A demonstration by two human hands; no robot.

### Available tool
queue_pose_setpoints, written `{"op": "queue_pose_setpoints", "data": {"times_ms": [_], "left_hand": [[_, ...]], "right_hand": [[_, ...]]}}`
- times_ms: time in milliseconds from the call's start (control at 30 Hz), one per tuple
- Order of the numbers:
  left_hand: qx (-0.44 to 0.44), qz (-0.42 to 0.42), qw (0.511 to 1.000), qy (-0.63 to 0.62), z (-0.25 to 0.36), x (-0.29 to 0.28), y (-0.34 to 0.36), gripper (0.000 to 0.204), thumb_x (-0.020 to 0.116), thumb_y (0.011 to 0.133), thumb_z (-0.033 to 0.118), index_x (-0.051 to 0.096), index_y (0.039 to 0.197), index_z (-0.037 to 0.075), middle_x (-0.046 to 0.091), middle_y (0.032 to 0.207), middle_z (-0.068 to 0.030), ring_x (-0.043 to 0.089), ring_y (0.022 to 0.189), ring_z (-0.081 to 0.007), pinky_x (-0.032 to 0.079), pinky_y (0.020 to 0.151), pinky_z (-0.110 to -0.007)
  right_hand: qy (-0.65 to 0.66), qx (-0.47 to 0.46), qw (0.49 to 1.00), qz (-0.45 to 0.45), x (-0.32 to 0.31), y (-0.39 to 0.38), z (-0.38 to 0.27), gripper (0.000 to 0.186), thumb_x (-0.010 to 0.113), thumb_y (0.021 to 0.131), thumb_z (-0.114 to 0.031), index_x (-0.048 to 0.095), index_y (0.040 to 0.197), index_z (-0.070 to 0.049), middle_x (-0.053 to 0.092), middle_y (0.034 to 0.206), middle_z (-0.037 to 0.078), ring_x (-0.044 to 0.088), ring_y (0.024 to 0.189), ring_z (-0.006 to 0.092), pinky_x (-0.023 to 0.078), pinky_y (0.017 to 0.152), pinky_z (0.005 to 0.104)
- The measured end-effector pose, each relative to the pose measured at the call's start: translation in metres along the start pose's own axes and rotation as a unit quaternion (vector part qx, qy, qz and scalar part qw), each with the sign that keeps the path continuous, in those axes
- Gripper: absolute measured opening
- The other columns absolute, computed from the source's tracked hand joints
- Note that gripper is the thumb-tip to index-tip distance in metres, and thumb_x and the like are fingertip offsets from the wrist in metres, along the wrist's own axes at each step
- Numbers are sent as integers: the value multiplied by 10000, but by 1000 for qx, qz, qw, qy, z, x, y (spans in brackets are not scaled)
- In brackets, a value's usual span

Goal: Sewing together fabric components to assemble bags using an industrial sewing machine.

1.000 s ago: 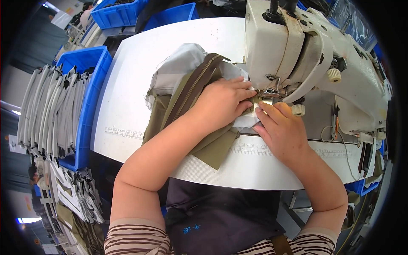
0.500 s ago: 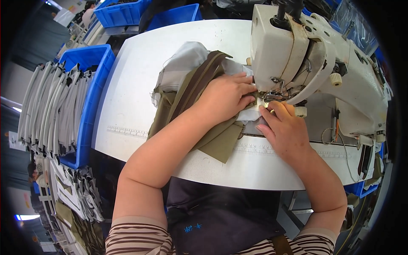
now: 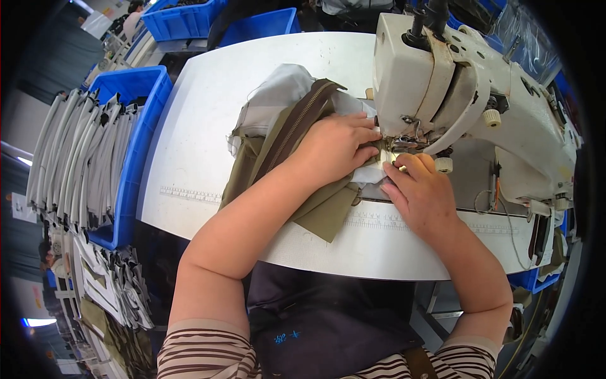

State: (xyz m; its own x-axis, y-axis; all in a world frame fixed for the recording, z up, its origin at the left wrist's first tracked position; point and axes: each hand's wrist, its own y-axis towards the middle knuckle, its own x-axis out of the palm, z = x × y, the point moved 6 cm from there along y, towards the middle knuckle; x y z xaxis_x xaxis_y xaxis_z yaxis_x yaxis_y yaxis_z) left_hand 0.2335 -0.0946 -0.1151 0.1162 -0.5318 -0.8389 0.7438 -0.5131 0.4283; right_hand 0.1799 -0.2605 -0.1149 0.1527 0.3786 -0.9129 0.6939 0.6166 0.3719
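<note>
An olive-green fabric piece (image 3: 323,215) with a grey-white lining (image 3: 278,91) lies bunched on the sewing table. A brown zipper (image 3: 295,129) runs along it at a slant. My left hand (image 3: 338,148) lies flat over the cloth, fingers stretched toward the needle area of the white sewing machine (image 3: 410,76). Just right of the presser foot (image 3: 404,143), my right hand (image 3: 420,186) pinches the edge of the light lining with thumb and forefinger. The needle point and the seam are too small and covered to make out.
On the left stands a blue crate (image 3: 136,170) with a stack of grey fabric pieces (image 3: 82,161) beside and over it. More blue bins (image 3: 262,26) stand behind the table. A printed ruler strip (image 3: 189,194) runs along the white tabletop (image 3: 189,120). Thread hangs near the machine's right side.
Both hands and the cloth stay nearly in place at the presser foot. The whole view has shifted very slightly. My right fingers have drawn in a little.
</note>
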Motion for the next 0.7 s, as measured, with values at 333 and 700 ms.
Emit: {"op": "queue_pose_setpoints", "data": {"times_ms": [333, 700], "left_hand": [[1, 17, 1000, -6, -2, 1, 1, 271, 748, 900, 238, 779, 1117, 78, 739, 1066, -91, 693, 1007, -308, 556, 880, -416], [-44, 50, 998, 1, 5, -3, -27, 304, 697, 958, 277, 760, 1182, 82, 703, 1281, -105, 669, 1137, -316, 524, 1007, -427]], "right_hand": [[16, 7, 999, 37, -1, 1, 3, 304, 797, 863, -220, 738, 1128, -83, 633, 1057, 13, 656, 846, 186, 500, 736, 369], [-18, -24, 998, 61, -3, -3, -9, 290, 800, 837, -182, 732, 1105, -95, 636, 1060, 34, 627, 905, 233, 509, 788, 386]]}}
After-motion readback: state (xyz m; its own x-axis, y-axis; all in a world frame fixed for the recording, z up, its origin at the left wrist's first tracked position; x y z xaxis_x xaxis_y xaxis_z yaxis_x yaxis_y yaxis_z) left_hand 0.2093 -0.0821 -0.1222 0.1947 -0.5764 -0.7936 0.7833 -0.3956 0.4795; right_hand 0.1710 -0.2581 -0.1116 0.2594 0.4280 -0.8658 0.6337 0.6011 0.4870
